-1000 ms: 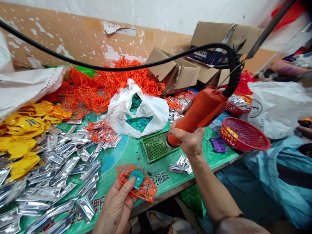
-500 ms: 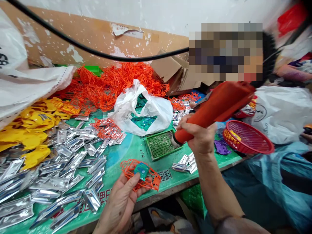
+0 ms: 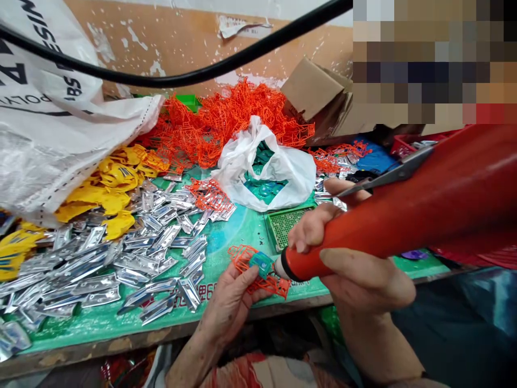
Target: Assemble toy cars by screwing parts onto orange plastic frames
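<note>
1. And the red screwdriver (image 3: 388,215) is moving! Half a second ago its tip was sitting over the green tray (image 3: 272,235); now it's pointing at the teal piece (image 3: 262,263).
2. The right hand (image 3: 359,269) is gripping the driver's barrel, fingers curling closed around it, the body slanting off toward two o'clock.
3. The left hand (image 3: 236,288) is pinching, thumb lying at the teal piece's edge, fingers closing beneath the orange frame (image 3: 242,256).
4. That teal piece is resting on the frame, close to the table's near edge, and the driver's pale tip is nosing in at its three o'clock side; whether they're touching, I cannot tell.
5. From the piece, the tray is lying near at one o'clock, and the white bag (image 3: 299,167) is showing more teal pieces at twelve.
6. A heap of orange frames (image 3: 226,124) is sprawling at eleven, yellow parts (image 3: 117,178) are piling up at ten, and silver strips (image 3: 161,248) are glinting across nine.
7. Overhead, a black cable (image 3: 161,81) is sagging.
</note>
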A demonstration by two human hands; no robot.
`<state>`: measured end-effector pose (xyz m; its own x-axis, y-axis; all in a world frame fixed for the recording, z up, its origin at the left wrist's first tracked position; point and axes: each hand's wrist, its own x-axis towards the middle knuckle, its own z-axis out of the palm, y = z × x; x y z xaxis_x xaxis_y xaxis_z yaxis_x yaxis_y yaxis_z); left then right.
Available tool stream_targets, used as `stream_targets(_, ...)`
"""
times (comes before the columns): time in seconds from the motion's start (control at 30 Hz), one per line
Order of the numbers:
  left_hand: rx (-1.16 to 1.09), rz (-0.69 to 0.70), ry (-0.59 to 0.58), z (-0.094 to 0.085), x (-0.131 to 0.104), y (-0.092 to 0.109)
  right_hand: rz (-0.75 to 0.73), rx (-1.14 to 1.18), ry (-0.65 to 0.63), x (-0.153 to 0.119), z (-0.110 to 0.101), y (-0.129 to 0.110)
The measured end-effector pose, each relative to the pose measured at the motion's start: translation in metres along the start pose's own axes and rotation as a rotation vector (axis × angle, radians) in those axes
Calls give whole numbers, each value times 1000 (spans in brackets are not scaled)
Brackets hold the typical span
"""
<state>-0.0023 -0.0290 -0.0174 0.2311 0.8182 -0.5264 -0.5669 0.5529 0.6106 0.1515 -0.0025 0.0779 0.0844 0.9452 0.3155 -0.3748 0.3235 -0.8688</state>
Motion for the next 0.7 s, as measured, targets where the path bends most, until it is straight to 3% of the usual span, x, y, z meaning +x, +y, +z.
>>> stream_targets(0.7, -14, 7, -5, 2, 0, 1, 36, 25, 13, -1, 1, 9)
